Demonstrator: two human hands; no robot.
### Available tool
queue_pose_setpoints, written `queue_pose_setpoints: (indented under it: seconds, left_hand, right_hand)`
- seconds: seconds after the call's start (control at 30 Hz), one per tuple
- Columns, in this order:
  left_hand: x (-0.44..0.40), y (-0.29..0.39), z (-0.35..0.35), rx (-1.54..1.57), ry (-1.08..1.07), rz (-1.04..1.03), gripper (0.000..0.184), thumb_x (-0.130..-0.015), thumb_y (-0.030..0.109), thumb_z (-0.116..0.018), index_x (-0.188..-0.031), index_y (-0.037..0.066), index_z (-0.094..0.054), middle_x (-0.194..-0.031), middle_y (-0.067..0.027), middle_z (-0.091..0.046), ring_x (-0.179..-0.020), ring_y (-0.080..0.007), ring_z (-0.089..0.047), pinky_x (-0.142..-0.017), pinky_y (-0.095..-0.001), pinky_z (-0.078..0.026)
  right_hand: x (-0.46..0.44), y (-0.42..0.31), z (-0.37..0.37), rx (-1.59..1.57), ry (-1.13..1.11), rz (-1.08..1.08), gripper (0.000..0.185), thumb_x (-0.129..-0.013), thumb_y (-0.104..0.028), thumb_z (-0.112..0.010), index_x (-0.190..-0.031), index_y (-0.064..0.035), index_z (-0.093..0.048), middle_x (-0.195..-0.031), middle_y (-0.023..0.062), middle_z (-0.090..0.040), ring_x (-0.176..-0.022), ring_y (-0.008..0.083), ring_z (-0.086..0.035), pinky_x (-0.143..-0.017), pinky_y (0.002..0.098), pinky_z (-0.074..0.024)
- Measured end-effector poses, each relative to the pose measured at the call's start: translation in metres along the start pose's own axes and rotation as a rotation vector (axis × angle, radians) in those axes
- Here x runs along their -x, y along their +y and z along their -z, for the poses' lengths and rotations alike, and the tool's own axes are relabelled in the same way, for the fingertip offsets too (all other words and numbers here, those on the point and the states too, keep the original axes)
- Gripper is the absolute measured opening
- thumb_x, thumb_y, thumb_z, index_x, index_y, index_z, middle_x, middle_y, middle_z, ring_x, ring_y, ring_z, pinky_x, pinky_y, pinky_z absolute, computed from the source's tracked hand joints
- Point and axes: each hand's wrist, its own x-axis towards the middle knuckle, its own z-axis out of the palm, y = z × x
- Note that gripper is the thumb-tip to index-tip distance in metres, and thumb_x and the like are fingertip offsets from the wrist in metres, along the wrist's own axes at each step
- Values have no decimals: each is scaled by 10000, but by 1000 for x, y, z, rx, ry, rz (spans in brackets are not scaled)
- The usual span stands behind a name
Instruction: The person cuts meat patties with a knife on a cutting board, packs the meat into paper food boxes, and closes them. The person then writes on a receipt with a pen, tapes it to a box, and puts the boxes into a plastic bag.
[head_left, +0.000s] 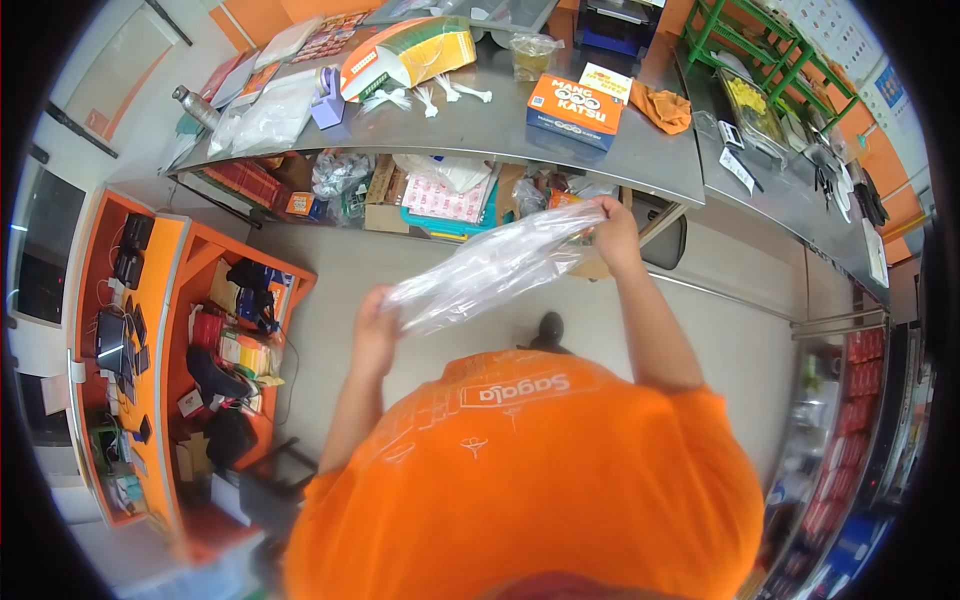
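Note:
A clear plastic bag [495, 262] is stretched flat between my two hands in front of the orange shirt. My left hand [376, 318] is closed on its lower left end. At the upper right end, my right hand [616, 236] pinches the bag's corner and is held higher than the left. The bag hangs in the air over the floor, short of the steel table [440, 135]. On that table, an orange and blue box [578, 110] is the item closest to my right hand.
Along the table are a yellow and green carton [410, 58], knotted white plastic pieces [425, 98], a purple tape dispenser [327, 100], a cup of liquid [535, 58] and an orange cloth [661, 106]. An orange shelf unit [182, 260] stands left. Green racks [760, 40] rise at right.

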Motion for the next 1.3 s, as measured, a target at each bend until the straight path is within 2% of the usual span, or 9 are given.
queue_pose_setpoints:
  seconds: [0.3,0.5,0.57,0.63,0.77,1.0,1.1,1.23,1.3]
  left_hand:
    - [-4,-4,2,-463,-660,-7,365,-873,248,-589,-1172,53,-515,-880,6,-593,-777,-81,-520,-682,-243,-426]
    - [-10,19,0,651,-172,126,158,-876,156,-559,-987,50,-596,-782,-41,-600,-737,-179,-583,-664,-305,-484]
    - [-32,-28,12,989,-778,243,177,-884,168,-553,-996,33,-578,-725,-14,-553,-647,-114,-521,-579,-244,-435]
    - [-24,-38,3,471,-427,253,213,-896,156,-535,-1062,22,-537,-699,16,-504,-595,-56,-435,-519,-185,-354]
    - [-61,-59,-4,77,-395,1,501,-838,183,-617,-1272,41,-411,-1056,-84,-545,-974,-162,-515,-831,-308,-405]
    - [-80,74,-166,-920,-464,-964,635,-720,130,-722,-1287,125,-439,-1261,-171,-490,-1186,-337,-458,-1005,-410,-332]
    - [-109,84,-194,-755,-405,-502,481,-698,131,-721,-1136,98,-524,-1091,-173,-575,-1000,-360,-556,-865,-403,-439]
    - [-122,83,-250,-1080,-314,-637,301,-746,34,-592,-1039,54,-525,-945,-168,-594,-852,-365,-581,-738,-396,-476]
    - [-168,67,-260,-1060,-10,-981,287,-764,-23,-487,-1046,23,-515,-1019,-187,-581,-881,-356,-588,-748,-405,-475]
  right_hand:
    - [42,-11,0,-672,-392,-437,171,-850,-189,-551,-950,-67,-616,-746,-12,-544,-666,78,-505,-516,217,-357]
    - [52,0,47,-173,-1237,-40,358,-880,-272,-589,-1147,-34,-594,-798,-24,-603,-800,67,-542,-780,234,-439]
    - [60,-8,51,-197,-1097,12,278,-901,-264,-560,-1037,-29,-619,-784,-6,-607,-804,104,-581,-882,273,-423]
    - [62,-9,51,-1160,-783,-52,224,-905,-278,-555,-905,-60,-609,-724,5,-577,-686,129,-579,-810,311,-465]
    - [46,-12,56,-1055,-639,-242,220,-912,-284,-544,-972,-72,-559,-624,-37,-475,-522,112,-475,-683,335,-507]
    - [22,-97,53,-28,-1126,274,331,-848,-129,-591,-1154,-41,-499,-1095,115,-532,-1009,216,-530,-818,317,-436]
    - [-40,-32,109,453,-212,418,410,-752,-74,-629,-1143,-37,-513,-1061,141,-570,-960,264,-568,-785,350,-474]
    - [-76,34,184,239,150,312,324,-775,-34,-558,-1097,-4,-533,-934,115,-592,-804,306,-584,-720,351,-485]
    - [-74,53,195,-947,-315,-307,300,-759,-6,-545,-1058,-25,-553,-905,81,-605,-817,238,-594,-705,306,-483]
